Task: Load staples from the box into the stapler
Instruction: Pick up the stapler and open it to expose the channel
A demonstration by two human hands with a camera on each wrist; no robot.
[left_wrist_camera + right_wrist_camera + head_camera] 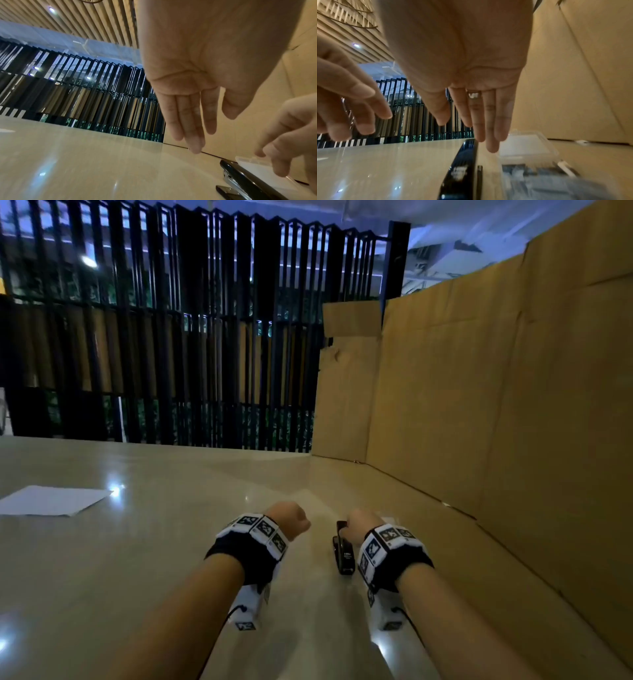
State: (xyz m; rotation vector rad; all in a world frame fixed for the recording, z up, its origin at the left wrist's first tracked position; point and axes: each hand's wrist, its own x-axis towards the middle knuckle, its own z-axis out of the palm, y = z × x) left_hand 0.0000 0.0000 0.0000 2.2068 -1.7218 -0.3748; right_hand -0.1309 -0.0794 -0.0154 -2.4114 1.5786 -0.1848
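Observation:
A black stapler lies closed on the glossy beige table, between my two wrists. The right wrist view shows the stapler with a clear plastic box just right of it, blurred bluish contents at its near end. My right hand hovers above the stapler's far end and the box, fingers straight, holding nothing. My left hand hangs open to the left of the stapler, fingers straight, above the table. In the head view both hands, left hand and right hand, hide their own fingers.
A white sheet of paper lies at the far left of the table. A tall cardboard wall lines the right side and part of the back. Black metal railings stand beyond the table's far edge.

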